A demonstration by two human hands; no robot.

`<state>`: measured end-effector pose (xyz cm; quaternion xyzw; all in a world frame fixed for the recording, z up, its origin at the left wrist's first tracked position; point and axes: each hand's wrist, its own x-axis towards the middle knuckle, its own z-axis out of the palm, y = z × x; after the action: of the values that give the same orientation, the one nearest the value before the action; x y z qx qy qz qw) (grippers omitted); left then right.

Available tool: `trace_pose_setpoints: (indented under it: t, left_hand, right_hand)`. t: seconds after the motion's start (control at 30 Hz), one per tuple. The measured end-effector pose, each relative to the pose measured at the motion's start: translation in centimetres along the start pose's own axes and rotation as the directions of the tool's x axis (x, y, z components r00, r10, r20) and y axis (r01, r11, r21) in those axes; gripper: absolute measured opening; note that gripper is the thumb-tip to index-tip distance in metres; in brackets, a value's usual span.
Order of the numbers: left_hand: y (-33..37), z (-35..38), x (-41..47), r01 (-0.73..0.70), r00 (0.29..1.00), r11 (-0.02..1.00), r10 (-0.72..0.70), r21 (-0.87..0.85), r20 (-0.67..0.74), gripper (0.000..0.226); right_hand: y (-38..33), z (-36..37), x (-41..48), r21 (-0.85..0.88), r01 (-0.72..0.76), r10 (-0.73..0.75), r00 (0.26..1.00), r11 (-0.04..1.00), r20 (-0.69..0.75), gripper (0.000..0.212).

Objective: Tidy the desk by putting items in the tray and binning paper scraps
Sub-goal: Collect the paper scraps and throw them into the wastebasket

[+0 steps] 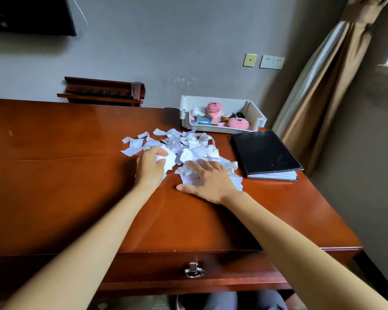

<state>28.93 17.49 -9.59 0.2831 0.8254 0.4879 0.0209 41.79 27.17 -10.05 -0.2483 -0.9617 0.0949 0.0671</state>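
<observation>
my left hand (150, 167) curled round paper scraps (188, 144), right hand (210, 182) flat on the pile, tray (222, 101) just behind at the far edge of the desk (54, 175), folder (264, 151) hugging right edge, wide room leftward

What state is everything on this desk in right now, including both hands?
Paper scraps: loose pile on the desk, not binned.
Left hand: grips a wad of scraps.
Right hand: flat, fingers spread, pressing on scraps.
Tray: upright, holding pink plush toys and small items.
Black folder: closed, lying flat beside the scraps.
Drawer: shut.
</observation>
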Motion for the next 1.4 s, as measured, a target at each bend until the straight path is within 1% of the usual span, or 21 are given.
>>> trace_pose_setpoints:
  t: [0.1,0.2,0.33,0.37,0.43,0.5,0.57,0.63,0.67,0.77,0.83,0.9,0.97,1.07,1.23,1.33,1.4]
  left_hand:
    - [0.4,-0.2,0.0,-0.018,1.000,1.000,0.018,-0.022,-0.011,0.019]
    - [0.9,-0.5,-0.1,-0.044,0.999,0.997,0.042,-0.058,-0.027,0.020]
    - [1.5,-0.6,-0.2,-0.063,0.997,0.994,0.059,-0.094,-0.043,0.020]
    - [1.6,-0.6,-0.2,-0.060,0.997,0.993,0.055,-0.104,-0.047,0.021]
    - [2.0,-0.5,-0.2,-0.039,0.998,0.990,0.033,-0.136,-0.048,0.027]
    - [2.5,-0.4,-0.2,-0.027,0.999,0.987,0.021,-0.160,-0.038,0.036]
    - [3.0,-0.3,-0.2,-0.017,1.000,0.985,0.014,-0.173,-0.018,0.042]
    - [3.5,-0.2,-0.2,-0.011,1.000,0.982,0.011,-0.190,-0.002,0.046]
    - [3.8,0.0,-0.2,-0.010,1.000,0.979,0.011,-0.202,0.002,0.048]
    - [4.6,0.4,-0.4,-0.022,1.000,0.979,0.025,-0.203,0.014,0.047]
    - [5.1,0.7,-0.6,-0.034,0.999,0.984,0.039,-0.176,0.023,0.039]
    - [5.6,1.0,-0.8,-0.026,0.999,0.985,0.031,-0.171,0.029,0.034]
    - [6.0,1.4,-0.9,-0.015,0.999,0.981,0.022,-0.194,0.034,0.031]
    - [6.7,2.1,-1.1,-0.009,0.998,0.972,0.025,-0.235,0.064,0.022]
    - [8.9,3.1,-1.7,-0.048,0.996,0.962,0.068,-0.267,0.065,0.008]
    - [10.2,4.1,-2.7,-0.046,0.996,0.956,0.067,-0.289,0.063,0.008]
    - [10.9,5.3,-3.6,-0.036,0.994,0.946,0.068,-0.323,0.088,0.009]
  right_hand:
    - [-0.1,0.2,0.5,-0.075,0.001,-0.006,0.998,0.997,-0.063,0.061]
    - [-0.3,0.1,0.6,-0.117,0.031,-0.048,0.989,0.993,-0.142,0.043]
    - [-0.4,-0.4,0.7,-0.148,0.049,-0.070,0.987,0.988,-0.143,0.028]
    - [-0.4,-0.6,0.8,-0.166,0.055,-0.080,0.986,0.985,-0.147,0.026]
    - [-0.3,-0.8,0.9,-0.169,0.042,-0.073,0.980,0.985,-0.183,0.029]
    - [0.0,-0.8,1.3,-0.117,-0.018,-0.010,0.971,0.993,-0.238,0.029]
    - [0.3,-1.1,1.8,0.042,-0.095,0.104,0.946,0.995,-0.307,0.021]
    - [0.6,-1.7,2.3,0.229,-0.132,0.212,0.905,0.964,-0.370,0.019]
    - [0.8,-1.9,2.5,0.295,-0.136,0.249,0.885,0.946,-0.392,0.019]
    - [1.4,-2.7,2.8,0.417,-0.163,0.343,0.848,0.894,-0.404,0.017]
    - [1.9,-2.8,2.9,0.438,-0.210,0.393,0.836,0.874,-0.382,0.018]
    - [2.5,-2.9,2.9,0.471,-0.234,0.434,0.817,0.851,-0.380,0.024]
    - [3.1,-3.2,2.7,0.523,-0.218,0.458,0.800,0.824,-0.388,0.028]
    - [4.2,-4.3,2.2,0.554,-0.169,0.453,0.781,0.815,-0.429,0.025]
    - [5.9,-6.5,1.3,0.642,-0.111,0.517,0.702,0.759,-0.490,0.025]
    - [7.3,-7.3,-0.3,0.674,-0.087,0.544,0.670,0.734,-0.506,0.024]
    - [8.4,-7.8,-1.8,0.683,-0.079,0.560,0.645,0.726,-0.520,0.022]
